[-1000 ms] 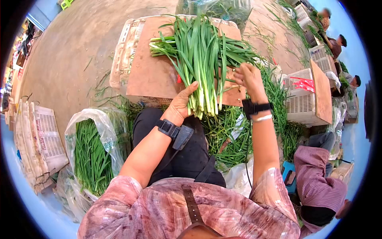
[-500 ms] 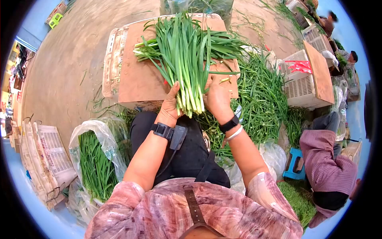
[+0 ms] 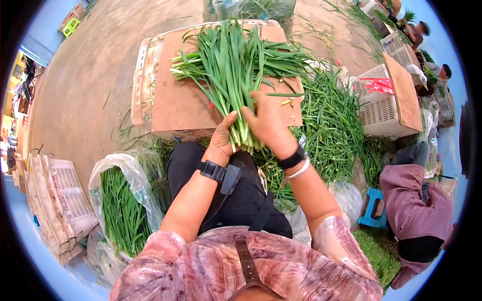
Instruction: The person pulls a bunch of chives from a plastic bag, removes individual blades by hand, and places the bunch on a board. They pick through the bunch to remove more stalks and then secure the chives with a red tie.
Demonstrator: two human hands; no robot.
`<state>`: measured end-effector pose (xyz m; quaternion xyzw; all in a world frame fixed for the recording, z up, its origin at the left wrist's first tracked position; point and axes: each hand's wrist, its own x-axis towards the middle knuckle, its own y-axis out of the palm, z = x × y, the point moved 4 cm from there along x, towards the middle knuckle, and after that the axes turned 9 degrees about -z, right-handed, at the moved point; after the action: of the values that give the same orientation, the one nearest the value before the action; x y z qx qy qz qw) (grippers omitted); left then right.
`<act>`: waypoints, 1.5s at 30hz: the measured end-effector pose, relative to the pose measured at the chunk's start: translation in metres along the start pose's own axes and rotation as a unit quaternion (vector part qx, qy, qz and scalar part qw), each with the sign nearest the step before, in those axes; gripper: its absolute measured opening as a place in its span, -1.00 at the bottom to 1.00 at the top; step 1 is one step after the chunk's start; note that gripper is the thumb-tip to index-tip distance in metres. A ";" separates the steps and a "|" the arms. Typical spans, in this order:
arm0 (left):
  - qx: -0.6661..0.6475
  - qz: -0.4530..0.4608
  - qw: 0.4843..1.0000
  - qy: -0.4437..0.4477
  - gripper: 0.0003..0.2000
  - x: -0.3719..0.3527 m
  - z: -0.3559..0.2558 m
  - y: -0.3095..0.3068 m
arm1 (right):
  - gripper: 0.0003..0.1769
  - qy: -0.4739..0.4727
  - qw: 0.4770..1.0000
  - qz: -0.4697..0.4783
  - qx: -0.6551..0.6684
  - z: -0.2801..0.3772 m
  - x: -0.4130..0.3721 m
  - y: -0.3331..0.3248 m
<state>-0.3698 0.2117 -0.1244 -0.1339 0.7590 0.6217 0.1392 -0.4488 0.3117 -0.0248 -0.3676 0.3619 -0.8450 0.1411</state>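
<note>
A bunch of garlic chives [image 3: 228, 65], long flat green leaves with pale stem ends towards me, lies over a brown board [image 3: 175, 105]. My left hand [image 3: 222, 134] is wrapped round the left side of the stems near their cut ends, thumb on top. My right hand [image 3: 270, 123], slightly blurred, is at the right side of the same stems with thumb and fingers apart; whether it touches them is hard to tell. Beneath this bunch, more chives [image 3: 286, 56] lie crosswise on the board. Small cut stem pieces [image 3: 287, 102] are scattered at its right.
A large heap of loose chives [image 3: 331, 125] lies to the right of the board. On my left stand a plastic bag of chives [image 3: 123, 205] and stacked crates [image 3: 65, 195]. A co-worker in a striped shirt [image 3: 416, 200] is at the right, near a blue stool [image 3: 373, 206].
My right hand has moved left and opened its fingers over the stems. The bunch's stem ends are drawn closer together and tilt a little to the right.
</note>
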 end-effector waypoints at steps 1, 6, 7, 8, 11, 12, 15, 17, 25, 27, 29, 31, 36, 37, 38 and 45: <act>-0.004 0.015 1.000 -0.001 -0.54 -0.005 0.000 0.005 | -0.57 0.002 0.999 0.010 -0.036 0.025 0.000 0.003; -0.042 0.024 0.999 0.005 -0.53 -0.018 -0.002 0.007 | -0.66 0.057 0.995 0.083 -0.020 0.055 -0.001 0.018; -0.051 0.022 0.998 -0.005 -0.54 -0.015 -0.001 0.003 | -0.75 0.013 0.998 0.056 -0.036 0.057 0.002 0.017; -0.060 0.019 0.998 -0.014 -0.55 -0.013 -0.001 0.000 | -0.76 0.011 0.996 0.085 -0.021 0.055 0.005 0.017; 0.004 0.025 1.000 -0.018 -0.60 -0.018 -0.003 0.006 | -0.81 -0.048 0.986 0.156 0.025 0.042 0.017 0.019; 0.000 0.009 1.000 -0.025 -0.60 -0.019 -0.003 0.007 | -0.83 -0.060 0.985 0.164 0.011 0.043 0.016 0.020; -0.020 -0.008 0.999 -0.039 -0.61 -0.019 -0.002 0.006 | -0.85 -0.076 0.980 0.182 -0.014 0.050 0.020 0.015; -0.004 0.001 0.999 -0.032 -0.61 -0.014 -0.004 0.000 | -0.77 -0.025 0.981 0.174 0.086 0.049 0.030 0.004; -0.030 0.105 0.993 -0.052 -0.33 -0.019 -0.004 0.025 | -0.58 0.107 0.944 0.047 0.309 -0.056 0.069 0.033; -0.026 0.101 0.993 -0.050 -0.33 -0.021 -0.003 0.025 | -0.57 0.129 0.945 0.097 0.285 -0.062 0.069 0.047; -0.029 0.103 0.993 -0.054 -0.33 -0.021 -0.005 0.026 | -0.63 0.146 0.949 0.125 0.249 -0.059 0.069 0.050; -0.021 0.100 0.994 -0.047 -0.32 -0.020 -0.006 0.024 | -0.69 0.053 0.980 0.091 0.171 -0.050 0.071 0.029; -0.017 0.083 0.995 -0.045 -0.35 -0.015 -0.003 0.021 | -0.77 0.046 0.985 0.145 0.076 -0.020 0.061 -0.027; -0.024 0.085 0.995 -0.046 -0.36 -0.015 -0.001 0.022 | -0.77 0.025 0.983 0.143 0.111 -0.026 0.059 -0.023; -0.030 0.085 0.995 -0.047 -0.36 -0.014 0.001 0.024 | -0.78 0.028 0.982 0.151 0.108 -0.032 0.054 -0.020; -0.060 0.083 0.993 -0.052 -0.41 -0.014 -0.002 0.024 | -0.76 0.069 0.953 0.154 0.252 -0.021 0.030 -0.016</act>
<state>-0.3656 0.2151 -0.0966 -0.0463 0.7210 0.6813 0.1180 -0.4838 0.3185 -0.0074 -0.2008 0.1983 -0.9002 0.3317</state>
